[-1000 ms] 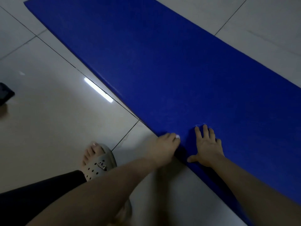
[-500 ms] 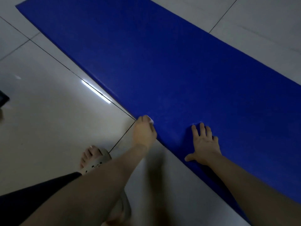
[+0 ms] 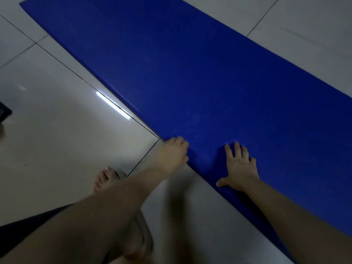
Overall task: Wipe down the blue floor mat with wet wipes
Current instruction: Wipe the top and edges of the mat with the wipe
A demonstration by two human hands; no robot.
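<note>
1. Far left edge: a dark object (image 3: 4, 113), cut off by the frame, sits on the tiled floor (image 3: 57, 149), well apart from the work.
2. Low left: a foot in a pale sandal (image 3: 106, 178), on the floor near the mat's long edge.
3. Left hand (image 3: 172, 155): at the near long edge of the blue mat (image 3: 209, 73), knuckles up, fingers bent down onto the edge. No wet wipe shows (blurred here), so I cannot tell whether the grip is clamped on one or on nothing.
4. Right hand (image 3: 241, 166): flat on the mat, just inside the same edge, fingers apart and straight, thumb out toward the edge. It holds nothing and seems to pin the mat.
5. Risks, as judged: a stroke along the edge could drag the mat across the glossy tile if the right hand's pressure lets up. A wipe bunched under the fingers would clean only a thin stripe. Most of the mat lies beyond easy reach, so the far parts may get missed.
6. Mat lies flat on the floor. Its long axis runs diagonally, from the far upper left down to the near lower right, with one short end at upper left.
</note>
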